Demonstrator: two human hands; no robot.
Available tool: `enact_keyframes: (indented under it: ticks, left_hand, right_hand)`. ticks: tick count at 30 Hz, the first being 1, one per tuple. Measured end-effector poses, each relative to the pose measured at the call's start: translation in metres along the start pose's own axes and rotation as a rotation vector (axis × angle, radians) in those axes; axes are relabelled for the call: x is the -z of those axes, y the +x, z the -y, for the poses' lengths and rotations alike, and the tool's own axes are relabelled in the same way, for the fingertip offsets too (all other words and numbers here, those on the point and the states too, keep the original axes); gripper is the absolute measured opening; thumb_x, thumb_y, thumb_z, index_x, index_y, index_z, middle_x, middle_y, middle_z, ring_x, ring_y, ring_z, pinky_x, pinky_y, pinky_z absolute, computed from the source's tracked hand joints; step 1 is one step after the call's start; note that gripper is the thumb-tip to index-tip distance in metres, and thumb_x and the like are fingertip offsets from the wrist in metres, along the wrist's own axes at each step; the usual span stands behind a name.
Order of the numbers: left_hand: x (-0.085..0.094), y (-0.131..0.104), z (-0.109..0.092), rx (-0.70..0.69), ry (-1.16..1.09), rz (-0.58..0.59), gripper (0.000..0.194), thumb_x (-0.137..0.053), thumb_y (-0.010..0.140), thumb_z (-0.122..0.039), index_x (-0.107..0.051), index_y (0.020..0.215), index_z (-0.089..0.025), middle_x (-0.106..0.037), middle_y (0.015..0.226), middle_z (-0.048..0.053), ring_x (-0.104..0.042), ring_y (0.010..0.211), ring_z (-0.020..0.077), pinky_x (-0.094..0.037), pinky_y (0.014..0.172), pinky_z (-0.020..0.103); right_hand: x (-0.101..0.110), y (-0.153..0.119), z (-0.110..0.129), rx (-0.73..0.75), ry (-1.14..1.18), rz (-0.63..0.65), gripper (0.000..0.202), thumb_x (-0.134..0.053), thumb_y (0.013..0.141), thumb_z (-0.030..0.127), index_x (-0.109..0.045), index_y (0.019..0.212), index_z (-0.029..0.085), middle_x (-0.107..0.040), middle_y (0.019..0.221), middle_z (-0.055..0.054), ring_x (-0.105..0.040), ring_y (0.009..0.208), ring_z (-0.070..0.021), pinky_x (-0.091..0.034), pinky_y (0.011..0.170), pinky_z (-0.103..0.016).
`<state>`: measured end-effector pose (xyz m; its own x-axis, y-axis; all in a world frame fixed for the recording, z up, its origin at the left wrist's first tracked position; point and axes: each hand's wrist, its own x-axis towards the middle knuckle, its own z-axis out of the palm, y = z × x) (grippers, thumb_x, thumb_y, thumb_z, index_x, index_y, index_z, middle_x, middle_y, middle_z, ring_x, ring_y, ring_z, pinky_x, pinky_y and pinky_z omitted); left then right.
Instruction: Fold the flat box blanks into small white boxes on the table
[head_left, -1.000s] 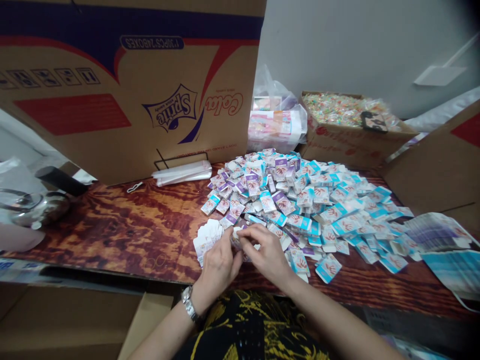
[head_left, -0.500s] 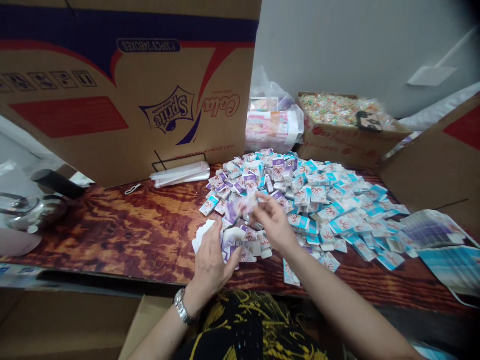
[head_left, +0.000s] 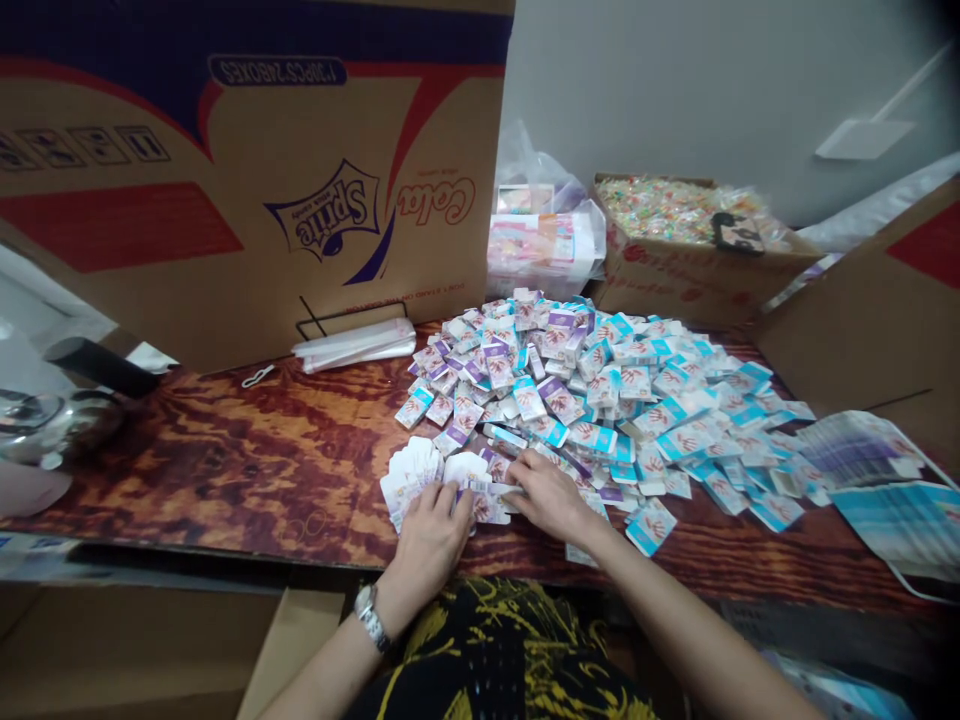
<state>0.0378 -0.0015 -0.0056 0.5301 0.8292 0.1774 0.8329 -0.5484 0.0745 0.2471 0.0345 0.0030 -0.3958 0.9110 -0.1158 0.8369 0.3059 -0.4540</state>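
Observation:
My left hand [head_left: 435,530] lies over flat purple-and-white cartons, its bent fingers and thumb pressing on the near end of one flat carton [head_left: 491,505]. At that carton's right end, my right hand [head_left: 551,495] pinches the flap with closed fingertips. A fan of flat white-edged cartons [head_left: 411,470] spreads out just beyond my left fingers. Close behind both hands rises a heap of small folded boxes [head_left: 600,370], purple-and-white and blue-and-white, each printed with a hand. My right fingertips partly hide the carton's end.
A large cardboard box [head_left: 247,200] stands at the back left, with clear plastic sleeves [head_left: 356,345] before it. Wrapped candies fill an open carton [head_left: 675,275] at the back. Stacked flat cartons [head_left: 892,520] lie at the right; a metal kettle [head_left: 60,425] stands far left.
My right hand has released a small purple box onto the heap and come down to the flat carton's end beside my left hand. My left fingers have bent more over the cartons.

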Motion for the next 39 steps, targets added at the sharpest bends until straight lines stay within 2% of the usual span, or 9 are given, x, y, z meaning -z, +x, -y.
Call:
enact_keyframes:
  ticks: [4,7,17,20,23,25,30,35,39]
  left_hand:
    - [0.009,0.005,-0.005,-0.027,-0.023,-0.063,0.052,-0.057,0.083,-0.03,-0.041,0.129,-0.011,-0.047,0.13,0.019,-0.046,0.115,0.0334,-0.046,0.09,0.048]
    - [0.015,0.012,-0.008,-0.055,-0.072,-0.125,0.059,-0.055,0.084,-0.028,-0.032,0.135,-0.01,-0.047,0.13,0.018,-0.043,0.12,0.0328,-0.042,0.096,0.048]
    - [0.012,0.009,0.002,0.057,-0.351,-0.197,0.04,-0.055,0.086,-0.035,-0.044,0.118,-0.014,-0.064,0.092,0.01,-0.062,0.078,0.0202,-0.053,0.07,0.032]
    - [0.016,0.009,0.001,0.103,-0.418,-0.22,0.049,-0.055,0.086,-0.037,-0.037,0.127,-0.015,-0.063,0.102,0.012,-0.064,0.087,0.0204,-0.053,0.074,0.031]
    - [0.024,0.013,0.0,0.159,-0.482,-0.268,0.054,-0.055,0.086,-0.035,-0.032,0.132,-0.018,-0.061,0.113,0.012,-0.064,0.093,0.0196,-0.052,0.077,0.029]
    - [0.027,0.014,0.0,0.181,-0.52,-0.296,0.05,-0.054,0.086,-0.032,-0.033,0.13,-0.019,-0.06,0.114,0.011,-0.064,0.089,0.0178,-0.052,0.075,0.028]
    - [0.026,0.014,0.0,0.153,-0.551,-0.302,0.032,-0.053,0.085,-0.025,-0.044,0.115,-0.019,-0.063,0.094,0.005,-0.063,0.075,0.0141,-0.051,0.066,0.024]
    - [0.026,0.014,0.001,0.089,-0.444,-0.286,0.027,-0.053,0.087,-0.029,-0.045,0.11,-0.019,-0.06,0.088,0.005,-0.06,0.074,0.0151,-0.05,0.065,0.025]
    - [0.025,0.012,0.0,0.066,-0.389,-0.273,0.027,-0.049,0.089,-0.027,-0.043,0.114,-0.018,-0.061,0.092,0.007,-0.062,0.079,0.0172,-0.052,0.068,0.027]
  right_hand:
    - [0.019,0.005,0.005,0.039,0.352,0.033,0.013,-0.048,0.088,0.028,-0.055,0.084,0.019,-0.056,0.068,0.003,-0.052,0.063,-0.0119,-0.036,0.059,-0.022]
    - [0.028,0.005,0.015,0.063,0.5,0.017,0.015,-0.047,0.088,0.03,-0.057,0.085,0.019,-0.053,0.064,0.005,-0.048,0.058,-0.01,-0.033,0.055,-0.02]
    - [0.031,0.003,0.028,0.078,0.699,-0.039,0.028,-0.051,0.084,0.021,-0.05,0.112,0.021,-0.061,0.082,0.001,-0.059,0.07,-0.0125,-0.045,0.062,-0.023]
    - [0.032,0.0,0.034,0.113,0.627,-0.178,0.024,-0.049,0.087,0.02,-0.05,0.111,0.022,-0.061,0.088,-0.002,-0.06,0.076,-0.0142,-0.048,0.067,-0.026]
    - [0.03,-0.005,0.04,0.236,0.439,-0.399,0.017,-0.049,0.088,0.022,-0.056,0.104,0.022,-0.056,0.112,-0.01,-0.057,0.101,-0.0202,-0.047,0.084,-0.035]
    - [0.027,-0.009,0.044,0.324,0.321,-0.469,0.019,-0.051,0.088,0.022,-0.06,0.104,0.022,-0.049,0.125,-0.012,-0.048,0.115,-0.0242,-0.044,0.092,-0.04]
    - [0.02,-0.014,0.051,0.312,0.468,-0.346,0.02,-0.048,0.09,0.024,-0.064,0.102,0.021,-0.05,0.126,-0.011,-0.048,0.117,-0.0224,-0.042,0.096,-0.038]
    - [0.02,-0.008,0.057,0.042,0.959,-0.257,0.026,-0.041,0.094,0.034,-0.055,0.112,0.023,-0.062,0.096,-0.004,-0.06,0.087,-0.0149,-0.05,0.075,-0.027]
    - [0.02,-0.001,0.059,-0.043,1.096,-0.187,0.021,-0.053,0.087,0.036,-0.062,0.096,0.019,-0.064,0.087,-0.002,-0.06,0.08,-0.0148,-0.049,0.072,-0.026]
